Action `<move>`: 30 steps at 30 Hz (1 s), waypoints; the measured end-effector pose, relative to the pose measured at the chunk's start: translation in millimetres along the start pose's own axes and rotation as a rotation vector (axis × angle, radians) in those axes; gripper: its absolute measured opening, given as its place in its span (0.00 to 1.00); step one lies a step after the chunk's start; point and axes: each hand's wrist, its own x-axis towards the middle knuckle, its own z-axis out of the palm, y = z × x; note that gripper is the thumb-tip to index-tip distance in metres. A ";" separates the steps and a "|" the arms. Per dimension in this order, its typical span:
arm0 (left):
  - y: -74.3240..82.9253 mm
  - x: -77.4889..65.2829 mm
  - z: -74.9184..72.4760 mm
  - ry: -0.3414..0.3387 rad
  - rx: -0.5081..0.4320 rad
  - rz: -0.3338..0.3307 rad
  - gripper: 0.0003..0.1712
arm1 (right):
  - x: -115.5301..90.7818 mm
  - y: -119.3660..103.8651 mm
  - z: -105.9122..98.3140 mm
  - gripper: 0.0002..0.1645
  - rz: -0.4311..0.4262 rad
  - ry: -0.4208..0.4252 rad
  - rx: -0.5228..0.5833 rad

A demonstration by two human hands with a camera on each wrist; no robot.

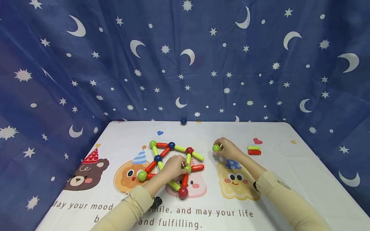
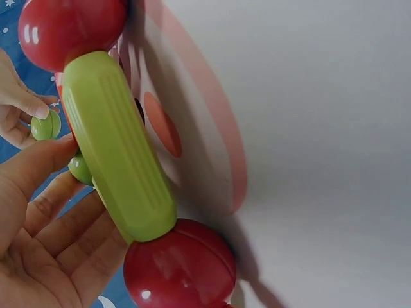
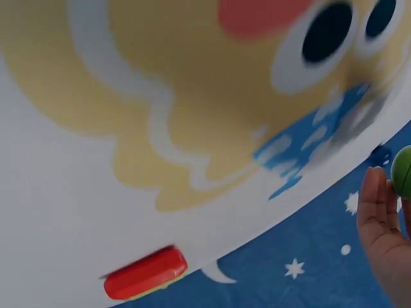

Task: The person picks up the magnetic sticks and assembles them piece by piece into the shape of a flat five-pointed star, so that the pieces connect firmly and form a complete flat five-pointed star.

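In the head view my left hand (image 1: 172, 167) pinches a green ball (image 1: 187, 168) at the right side of a figure of joined rods and balls. Red rods (image 1: 198, 167) and a yellow-green rod meet at that ball. A red ball (image 1: 183, 192) marks the figure's near corner. The left wrist view has a yellow-green rod (image 2: 119, 144) between two red balls, in front of my left fingers. Farther right, my right hand (image 1: 227, 149) holds a loose green ball (image 1: 216, 148) between thumb and fingers, close over the table. This ball (image 3: 402, 172) is partly cut off in the right wrist view.
A yellow-green rod (image 1: 253, 148) and a red rod (image 1: 254, 152) lie side by side at the right. One dark blue ball (image 1: 183, 121) sits by the table's far edge. Behind the printed white tablecloth (image 1: 277, 186) hangs a blue curtain (image 1: 162, 70) with moons and stars.
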 end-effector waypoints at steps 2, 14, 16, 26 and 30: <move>-0.3 -0.7 0.5 -0.001 -0.006 -0.001 0.10 | -4.7 -2.2 3.2 0.19 -0.001 -0.004 0.022; 0.0 -1.9 0.4 0.003 -0.007 0.005 0.10 | -19.1 -1.7 20.0 0.21 -0.078 -0.072 0.174; -0.8 -1.1 0.0 0.006 -0.002 0.013 0.10 | -18.9 -12.3 21.4 0.20 -0.032 -0.083 0.164; 2.6 -2.1 -4.6 -0.017 0.038 0.015 0.10 | -9.8 -27.6 35.5 0.18 0.027 -0.111 0.095; 16.0 0.9 -4.4 0.003 0.155 0.021 0.11 | -8.3 -27.2 33.4 0.17 0.018 -0.117 0.080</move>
